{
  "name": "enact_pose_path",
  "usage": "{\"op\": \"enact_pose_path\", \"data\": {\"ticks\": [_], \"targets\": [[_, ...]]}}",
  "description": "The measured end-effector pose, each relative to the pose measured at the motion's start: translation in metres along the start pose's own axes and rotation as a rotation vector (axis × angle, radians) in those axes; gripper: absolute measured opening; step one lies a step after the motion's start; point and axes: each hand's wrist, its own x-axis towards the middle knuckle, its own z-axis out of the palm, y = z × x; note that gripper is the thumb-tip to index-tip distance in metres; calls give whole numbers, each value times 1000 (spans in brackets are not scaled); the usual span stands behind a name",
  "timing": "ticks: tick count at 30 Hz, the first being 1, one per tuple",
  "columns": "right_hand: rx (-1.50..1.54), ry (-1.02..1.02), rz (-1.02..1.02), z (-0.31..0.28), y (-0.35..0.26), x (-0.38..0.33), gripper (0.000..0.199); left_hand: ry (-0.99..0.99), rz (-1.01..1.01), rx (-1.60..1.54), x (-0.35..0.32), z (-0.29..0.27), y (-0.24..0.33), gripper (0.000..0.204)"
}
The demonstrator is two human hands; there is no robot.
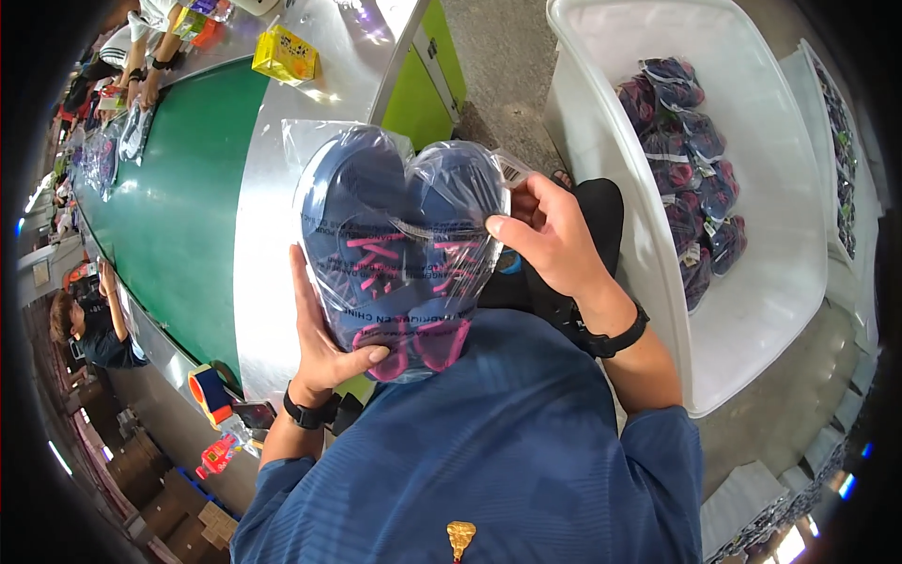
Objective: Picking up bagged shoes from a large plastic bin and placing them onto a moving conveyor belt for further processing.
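Note:
A pair of navy sandals point(381, 273) with pink straps and lettering sits inside a clear printed plastic bag, held up in front of my chest. My left hand point(324, 343) grips the pair from its lower left side, thumb across the front. At the upper right edge of the bag, my right hand point(554, 235) pinches the plastic between thumb and fingers. Beside those fingers a small white tag point(513, 173) shows at the bag's edge.
To the right stands a large white plastic bin point(752, 310) with several bagged pairs of sandals point(691, 160). On the left runs a green conveyor belt point(202, 207) with a metal edge. A yellow box point(285, 54) stands on the metal tabletop. Other people work along the far side.

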Motion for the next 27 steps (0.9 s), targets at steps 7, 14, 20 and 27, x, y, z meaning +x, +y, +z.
{"op": "enact_pose_path", "data": {"ticks": [7,14,20,27], "targets": [[54,-10,57,-14,3,-11,32,1,-91,-70,7,3,-3,161],[84,-21,78,-18,8,-9,31,-24,-81,-94,13,-1,-8,157],[116,9,69,-24,9,-14,35,-66,-95,-87,22,1,-7,154],[108,-105,-10,-30,9,-12,44,-33,-117,-24,49,-9,15,137]]}}
